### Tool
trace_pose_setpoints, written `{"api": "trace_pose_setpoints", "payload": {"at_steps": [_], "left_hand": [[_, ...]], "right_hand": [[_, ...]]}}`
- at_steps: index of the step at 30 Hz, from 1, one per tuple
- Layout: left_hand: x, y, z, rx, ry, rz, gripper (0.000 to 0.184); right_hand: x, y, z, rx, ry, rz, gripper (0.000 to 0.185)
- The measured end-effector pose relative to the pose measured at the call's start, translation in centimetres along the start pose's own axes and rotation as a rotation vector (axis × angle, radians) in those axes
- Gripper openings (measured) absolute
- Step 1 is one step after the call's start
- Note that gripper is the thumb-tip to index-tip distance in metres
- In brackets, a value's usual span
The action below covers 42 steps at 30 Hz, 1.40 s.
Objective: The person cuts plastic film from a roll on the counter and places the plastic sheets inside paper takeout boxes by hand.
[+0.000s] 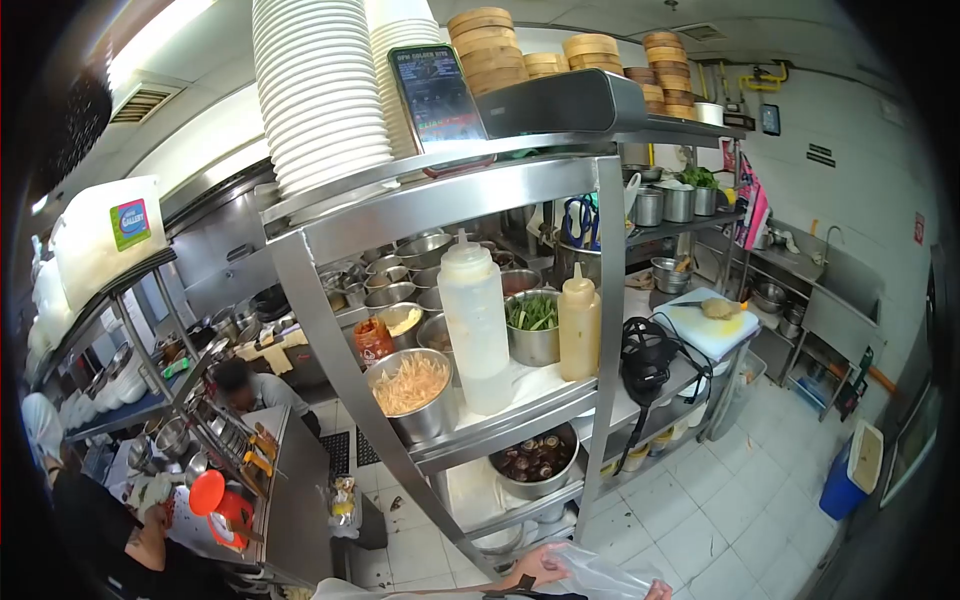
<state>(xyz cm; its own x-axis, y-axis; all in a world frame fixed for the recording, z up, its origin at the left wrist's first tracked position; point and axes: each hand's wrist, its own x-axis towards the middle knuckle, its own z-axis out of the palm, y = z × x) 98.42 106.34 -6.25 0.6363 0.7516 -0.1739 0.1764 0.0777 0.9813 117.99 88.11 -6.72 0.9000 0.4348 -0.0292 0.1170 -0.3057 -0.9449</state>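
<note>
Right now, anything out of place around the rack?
Yes. Black strapped gear sits on the counter near the cutting board, its strap dangling over the edge: odd in a food-prep spot. Also, a dark scrap lies on the floor, like litter.

Your view is bright, bowed by a wide lens and ringed in black.
The lamp (160, 35) at upper left burns out to white for you; you get glare along the steel rail (450, 195) and pale highlights on the plastic (597, 570); the low bowl (535, 460) sits in dimmer shade; the bottle (475, 325) looks fairly sharp, while your edges stretch, curve and soften.
</note>
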Motion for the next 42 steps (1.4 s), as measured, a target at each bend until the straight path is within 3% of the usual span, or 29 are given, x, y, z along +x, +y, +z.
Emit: {"api": "trace_pose_setpoints", "payload": {"at_steps": [5, 8, 11, 14, 17, 18, 20, 22, 23, 25, 26, 29, 32, 35, 38, 42], "left_hand": [[-0.1, -0.2, 0.2, 0.193, 0.110, -0.020, 0.039], [0.3, -5.0, -1.3, 0.174, 0.115, -0.100, 0.043], [-0.4, -3.6, -1.8, 0.011, -0.007, -0.215, 0.049], [0.8, -7.3, -0.8, 0.001, -0.090, -0.036, 0.064], [-1.3, 0.7, 3.1, 0.655, 0.122, 0.085, 0.072], [-1.4, 2.8, 3.6, 0.673, 0.055, 0.247, 0.075], [-1.6, 6.2, 4.2, 0.696, -0.080, 0.566, 0.082], [-1.8, 9.7, 5.0, 0.761, -0.160, 0.757, 0.073], [-1.9, 10.4, 5.3, 0.793, -0.199, 0.854, 0.069], [-1.5, 9.7, 5.2, 0.815, -0.427, 0.806, 0.051], [-1.4, 9.5, 5.1, 0.824, -0.540, 0.781, 0.043], [-1.7, 10.2, 4.4, 0.859, -0.639, 0.430, 0.028], [-2.8, 8.0, 2.7, 0.715, -0.459, 0.322, 0.022], [-3.7, 8.5, 0.8, 0.726, -0.439, 0.371, 0.022], [-4.3, 9.7, -0.9, 0.804, -0.536, 0.343, 0.024], [-4.5, 9.6, -2.5, 0.733, -0.683, 0.472, 0.026]], "right_hand": [[1.9, 1.5, -0.9, -0.065, 0.166, -0.107, 0.033], [2.1, -1.1, -2.3, -0.092, 0.201, -0.125, 0.032], [2.1, -1.6, -3.2, -0.061, 0.198, -0.132, 0.031], [2.0, 0.5, -3.1, 0.034, 0.126, -0.165, 0.032], [1.5, 1.7, -1.8, 0.005, -0.045, -0.160, 0.033], [1.0, 1.7, -1.5, -0.028, -0.114, -0.149, 0.033], [-0.9, -4.8, -2.7, -0.113, -0.460, 0.027, 0.032], [-1.9, -1.2, -0.3, -0.007, -0.594, -0.121, 0.029], [-2.3, -0.8, -0.6, 0.045, -0.669, -0.086, 0.028], [-4.0, -8.6, -2.4, 0.148, -0.816, -0.018, 0.026], [-4.1, -8.9, -2.4, 0.150, -0.784, -0.040, 0.026], [-4.4, -8.1, -2.4, 0.085, -0.667, -0.135, 0.025], [-3.7, -4.4, -2.2, -0.099, -0.538, -0.246, 0.023], [-4.8, -2.5, -2.3, -0.160, -0.423, -0.333, 0.025], [-7.3, -0.7, -1.7, -0.275, -0.363, -0.267, 0.027], [-12.6, 5.4, 0.4, -0.490, -0.123, -0.122, 0.029]]}}
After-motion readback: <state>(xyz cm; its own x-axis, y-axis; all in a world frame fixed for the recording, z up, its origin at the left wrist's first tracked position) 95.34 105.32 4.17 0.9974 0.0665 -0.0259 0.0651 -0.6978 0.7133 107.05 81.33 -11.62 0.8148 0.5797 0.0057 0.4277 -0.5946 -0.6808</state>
